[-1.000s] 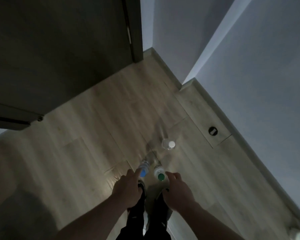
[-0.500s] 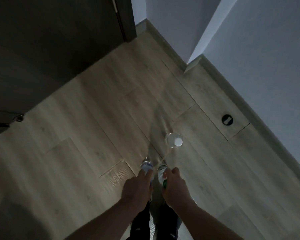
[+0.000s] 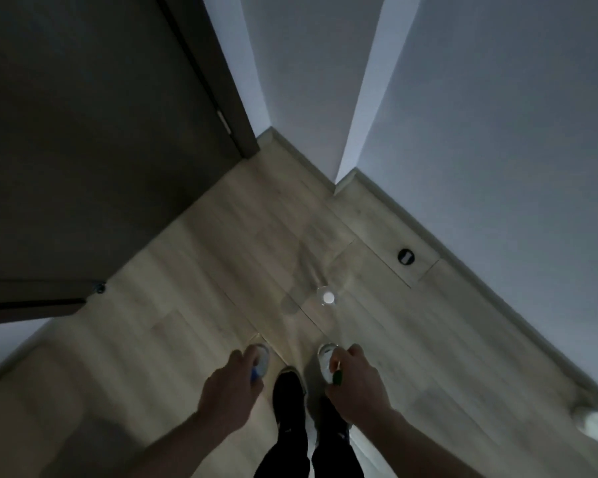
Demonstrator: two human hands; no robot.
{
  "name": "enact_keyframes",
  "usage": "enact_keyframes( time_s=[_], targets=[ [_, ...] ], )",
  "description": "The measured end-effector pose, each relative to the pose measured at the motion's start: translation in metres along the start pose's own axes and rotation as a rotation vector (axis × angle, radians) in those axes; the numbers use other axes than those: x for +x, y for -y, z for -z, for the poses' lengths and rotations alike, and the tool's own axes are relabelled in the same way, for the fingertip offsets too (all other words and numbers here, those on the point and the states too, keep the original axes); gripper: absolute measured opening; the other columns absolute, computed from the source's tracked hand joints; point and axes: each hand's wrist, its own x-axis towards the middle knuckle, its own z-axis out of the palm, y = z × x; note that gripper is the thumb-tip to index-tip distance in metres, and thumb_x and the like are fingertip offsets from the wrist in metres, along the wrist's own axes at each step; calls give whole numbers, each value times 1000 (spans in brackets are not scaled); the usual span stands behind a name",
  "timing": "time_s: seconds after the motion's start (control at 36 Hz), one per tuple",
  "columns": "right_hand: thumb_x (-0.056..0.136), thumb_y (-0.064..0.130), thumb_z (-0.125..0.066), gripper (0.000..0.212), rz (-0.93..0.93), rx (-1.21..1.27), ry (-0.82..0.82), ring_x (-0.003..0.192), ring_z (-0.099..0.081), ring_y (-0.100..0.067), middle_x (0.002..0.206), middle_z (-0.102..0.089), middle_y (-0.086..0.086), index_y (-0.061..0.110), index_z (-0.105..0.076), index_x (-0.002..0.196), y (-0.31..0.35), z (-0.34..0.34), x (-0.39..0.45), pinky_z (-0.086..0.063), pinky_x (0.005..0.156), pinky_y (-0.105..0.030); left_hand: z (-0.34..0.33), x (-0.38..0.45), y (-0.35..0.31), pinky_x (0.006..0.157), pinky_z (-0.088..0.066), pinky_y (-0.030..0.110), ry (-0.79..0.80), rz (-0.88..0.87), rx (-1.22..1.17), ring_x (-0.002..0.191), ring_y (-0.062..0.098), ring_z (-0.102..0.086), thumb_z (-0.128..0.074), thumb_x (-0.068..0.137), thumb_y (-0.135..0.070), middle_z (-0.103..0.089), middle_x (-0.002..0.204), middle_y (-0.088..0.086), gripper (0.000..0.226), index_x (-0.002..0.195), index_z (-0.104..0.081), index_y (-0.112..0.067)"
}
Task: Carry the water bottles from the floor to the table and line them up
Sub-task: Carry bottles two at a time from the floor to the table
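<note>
My left hand (image 3: 230, 386) grips a clear bottle with a blue cap (image 3: 260, 362) by its neck. In my right hand (image 3: 354, 381) hangs a clear bottle with a green cap (image 3: 326, 360), held the same way. Both bottles are off the wooden floor (image 3: 187, 305) and hang in front of my legs. A third clear bottle with a white cap (image 3: 328, 297) stands upright on the floor ahead, beyond both hands. No table is in view.
A dark door (image 3: 83, 150) stands at the left, white walls (image 3: 497, 132) run along the right with a corner ahead. A round black floor fitting (image 3: 406, 256) sits near the right wall. A blurred pale object (image 3: 596, 422) lies at the lower right edge. My dark shoes (image 3: 289, 388) are between my hands.
Both hands closed on the blue-capped and green-capped bottles, lifted them from the floor and moved apart. The view rose as I straightened up. The white-capped bottle stayed put.
</note>
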Motion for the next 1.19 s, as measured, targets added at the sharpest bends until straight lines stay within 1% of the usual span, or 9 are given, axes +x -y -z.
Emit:
enact_keyframes(
  time_s=[0.14,0.25,0.33,0.44,0.53,0.64,0.72,0.92,1.19],
  targets=[
    [81,24,-64,20,2,17,-38,88,-64,-29,98,-43,4,27,-57,100,48,89,-105,-52,75,-35,103,-116,-28,82,-53,42,-72,-8,-65,96,27,-66,-58,98,-36,-54,116,0,29,120,-45,-24],
    [80,28,-68,28,5,49,-109,87,-62,-29,96,-40,6,24,-60,106,80,136,-182,-44,71,-31,166,-186,-48,67,-46,35,-179,-52,-145,91,27,-67,-62,95,-36,-56,112,-4,24,107,-42,-27],
    [78,24,-70,22,-30,105,-201,85,-60,-26,94,-42,7,28,-56,94,100,159,-230,-38,67,-27,199,-221,-58,63,-40,30,-246,-107,-172,85,24,-66,-60,95,-38,-56,104,-8,23,102,-39,-31],
    [76,23,-71,22,-72,203,-343,79,-56,-19,95,-50,7,28,-62,96,119,170,-280,-37,60,-23,234,-245,-67,62,-37,30,-251,-260,-125,82,18,-63,-58,95,-39,-58,101,-10,21,100,-39,-33],
    [74,24,-70,19,-140,291,-420,76,-55,-12,92,-51,13,36,-56,80,128,171,-312,-34,55,-19,260,-255,-75,61,-41,24,-205,-434,-21,77,5,-58,-59,95,-42,-56,96,-13,21,101,-41,-34],
    [71,22,-70,22,-190,403,-550,73,-54,-6,88,-52,13,37,-54,70,136,166,-352,-39,57,-20,287,-274,-90,70,-54,30,-191,-606,128,79,5,-59,-61,94,-44,-56,96,-13,24,106,-44,-32],
    [70,23,-72,25,-214,436,-615,71,-55,-8,85,-54,11,39,-53,65,140,159,-383,-44,59,-24,299,-294,-100,67,-49,31,-187,-705,181,80,12,-62,-60,93,-43,-55,95,-13,22,107,-46,-35],
    [66,22,-72,13,-261,539,-780,69,-59,-10,83,-57,10,30,-63,67,130,146,-462,-55,65,-35,307,-342,-132,54,-36,15,-153,-926,243,64,2,-57,-61,90,-43,-56,81,-17,19,89,-42,-40],
    [66,30,-69,14,-334,600,-1009,75,-60,0,85,-60,17,41,-63,71,82,97,-585,-42,59,-14,245,-429,-202,49,-38,23,-116,-1163,377,57,4,-53,-55,84,-49,-55,72,-13,17,84,-43,-39]
  ],
)
